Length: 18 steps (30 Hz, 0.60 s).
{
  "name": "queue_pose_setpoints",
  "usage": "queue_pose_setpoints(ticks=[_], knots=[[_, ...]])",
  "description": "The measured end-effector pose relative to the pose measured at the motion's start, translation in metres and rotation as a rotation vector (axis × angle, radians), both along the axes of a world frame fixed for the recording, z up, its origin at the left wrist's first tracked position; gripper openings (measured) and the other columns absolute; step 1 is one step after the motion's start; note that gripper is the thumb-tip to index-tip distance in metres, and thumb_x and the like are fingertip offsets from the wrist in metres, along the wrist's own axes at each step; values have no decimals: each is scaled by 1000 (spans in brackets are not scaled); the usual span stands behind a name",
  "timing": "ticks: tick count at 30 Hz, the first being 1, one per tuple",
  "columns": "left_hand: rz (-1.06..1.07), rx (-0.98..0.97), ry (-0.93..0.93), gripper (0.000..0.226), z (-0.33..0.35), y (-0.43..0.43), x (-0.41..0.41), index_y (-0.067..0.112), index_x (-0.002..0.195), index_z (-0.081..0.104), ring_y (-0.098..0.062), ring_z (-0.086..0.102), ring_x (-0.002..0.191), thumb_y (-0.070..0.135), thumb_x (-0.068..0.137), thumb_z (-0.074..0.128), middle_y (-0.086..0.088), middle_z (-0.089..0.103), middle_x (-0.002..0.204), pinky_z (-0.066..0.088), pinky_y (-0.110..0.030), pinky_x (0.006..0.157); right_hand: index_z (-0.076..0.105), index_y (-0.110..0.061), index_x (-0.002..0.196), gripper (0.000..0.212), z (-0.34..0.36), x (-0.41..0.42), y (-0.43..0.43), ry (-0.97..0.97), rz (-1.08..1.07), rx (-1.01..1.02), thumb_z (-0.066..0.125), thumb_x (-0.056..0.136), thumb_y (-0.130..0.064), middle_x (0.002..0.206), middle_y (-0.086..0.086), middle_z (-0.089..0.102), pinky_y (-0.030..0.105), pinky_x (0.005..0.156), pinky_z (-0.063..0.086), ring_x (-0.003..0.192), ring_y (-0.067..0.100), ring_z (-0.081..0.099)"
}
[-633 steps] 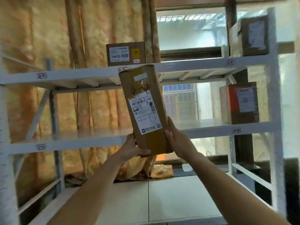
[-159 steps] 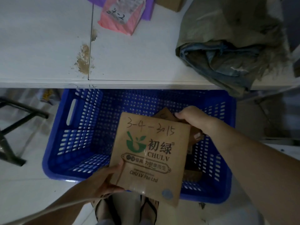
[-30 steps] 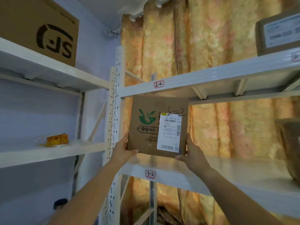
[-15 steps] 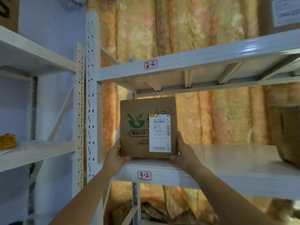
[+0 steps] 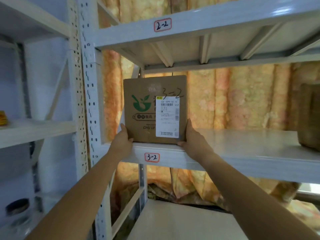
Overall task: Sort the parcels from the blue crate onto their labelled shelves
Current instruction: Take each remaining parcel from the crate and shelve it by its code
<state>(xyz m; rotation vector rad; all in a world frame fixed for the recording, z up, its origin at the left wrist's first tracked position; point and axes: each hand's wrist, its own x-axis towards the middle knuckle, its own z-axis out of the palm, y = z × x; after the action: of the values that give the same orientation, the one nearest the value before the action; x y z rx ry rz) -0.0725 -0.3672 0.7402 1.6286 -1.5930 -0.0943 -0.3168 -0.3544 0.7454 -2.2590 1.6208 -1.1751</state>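
Note:
A flat brown cardboard parcel (image 5: 143, 110) with a green logo, a white shipping label and a handwritten "3-2" stands upright on the white shelf (image 5: 242, 144), at its left end. The shelf's front edge carries a tag reading 3-2 (image 5: 151, 157). My left hand (image 5: 123, 141) grips the parcel's lower left edge. At the lower right corner my right hand (image 5: 192, 137) holds it, thumb under the bottom edge. The blue crate is out of view.
The shelf above bears a 2-2 tag (image 5: 162, 24). Another brown parcel (image 5: 310, 116) sits at the right end of the 3-2 shelf. A white perforated upright (image 5: 88, 101) bounds the bay on the left. A neighbouring rack (image 5: 34, 130) holds a small yellow item (image 5: 2, 118).
The parcel has gone from held in the air to standing on the 3-2 shelf, both hands still on it. The view has come closer to the shelf.

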Motion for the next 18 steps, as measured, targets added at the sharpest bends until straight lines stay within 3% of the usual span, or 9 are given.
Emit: queue_pose_setpoints(ticks=[2,4,5,8,11,14,18], knots=[[-2,-2,-29,71,-2,4,-2,9,147,-15,-31,49,121,15,98,37,-18,41,142,45,-37,95,-3,-9,151,90,4,-3,5,57,-25,91,60,90,-31,149,14,39,38,95,43,125,32,50],[-17,17,-43,66,-2,13,1,11,149,-7,-30,38,132,21,99,34,-15,30,150,36,-42,107,-2,-4,151,87,11,-8,15,122,-74,167,51,94,-42,160,13,11,38,109,31,139,32,33],[-14,38,-48,62,-2,20,4,12,150,-1,-29,32,137,25,100,33,-13,24,154,31,-42,112,3,-5,151,79,15,-10,23,151,-102,138,45,96,-42,160,11,8,39,114,24,143,30,24],[38,144,-184,56,-5,56,18,14,150,6,-27,14,145,31,101,28,-9,9,158,16,-39,118,20,-7,149,58,27,-4,49,191,-139,-157,36,96,-27,157,9,22,45,119,11,146,25,16],[152,259,-422,55,-2,108,33,16,150,-1,-23,0,147,32,102,19,-5,-3,159,7,-38,118,20,-7,150,58,37,23,80,182,-3,-356,36,96,-21,158,8,19,41,121,7,147,23,12],[271,315,-512,52,10,165,45,12,150,1,-22,-9,146,28,103,18,-5,-8,159,0,-39,117,16,-9,152,56,38,55,113,276,257,-356,32,99,-19,160,5,12,36,122,4,149,19,7],[435,310,-368,53,6,254,50,6,149,7,-25,4,146,25,102,22,-13,5,158,6,-37,116,24,-8,149,51,22,83,161,437,541,-245,33,100,-19,157,9,24,36,118,11,145,25,18]])
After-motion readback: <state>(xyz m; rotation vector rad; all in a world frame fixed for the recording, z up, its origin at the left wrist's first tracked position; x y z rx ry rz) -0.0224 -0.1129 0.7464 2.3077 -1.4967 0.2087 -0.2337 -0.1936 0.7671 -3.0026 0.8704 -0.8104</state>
